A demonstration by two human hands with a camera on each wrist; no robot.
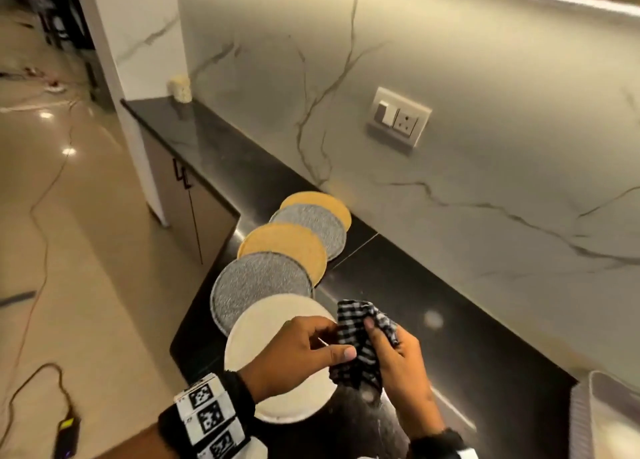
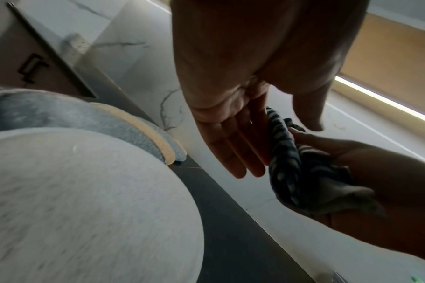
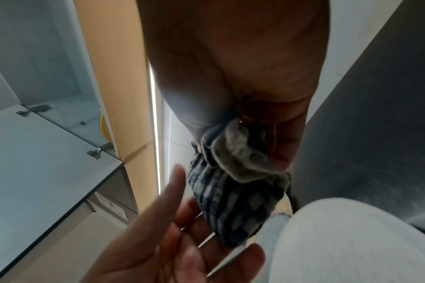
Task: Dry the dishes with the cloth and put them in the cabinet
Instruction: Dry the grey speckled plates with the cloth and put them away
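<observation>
My right hand point(image 1: 398, 354) grips a bunched black-and-white checked cloth point(image 1: 360, 341) just above the black counter. My left hand point(image 1: 304, 347) hovers over a white plate point(image 1: 263, 323); its fingers lie straight and touch the cloth point(image 2: 286, 162), thumb held apart. The right wrist view shows the left palm point(image 3: 162, 239) open under the cloth point(image 3: 235, 191). The white plate point(image 2: 85, 201) lies flat at the near end of a row of overlapping plates: grey point(image 1: 259, 285), yellow point(image 1: 287, 247), grey point(image 1: 311, 226), yellow point(image 1: 318, 202).
The black countertop point(image 1: 433, 285) runs along a marble wall with a socket point(image 1: 398, 117). A pale jar point(image 1: 180, 88) stands at its far end. A ribbed tray point(image 1: 606, 417) sits at the right edge. Lower cabinet doors point(image 1: 187, 199) and floor cables lie left. An overhead cabinet with a glass shelf point(image 3: 48, 124) hangs above.
</observation>
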